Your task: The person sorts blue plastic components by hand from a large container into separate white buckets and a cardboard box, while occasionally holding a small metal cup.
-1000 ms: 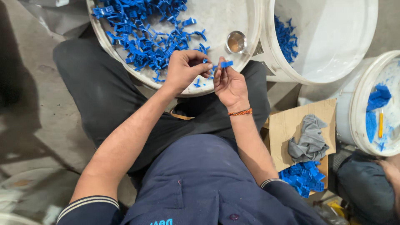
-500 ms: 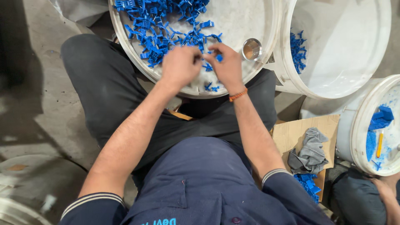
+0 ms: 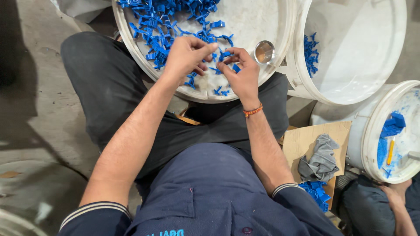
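Head view: both hands meet over a wide white tub (image 3: 280,65) on the lap. Left hand (image 3: 186,57) and right hand (image 3: 241,72) pinch small blue plastic clips (image 3: 225,56) between their fingertips. More loose blue clips (image 3: 162,26) lie heaped beyond the left hand. A small metal cup (image 3: 264,51) sits just right of the right hand. Further right, a tall white bucket (image 3: 363,78) holds a few blue pieces (image 3: 310,52).
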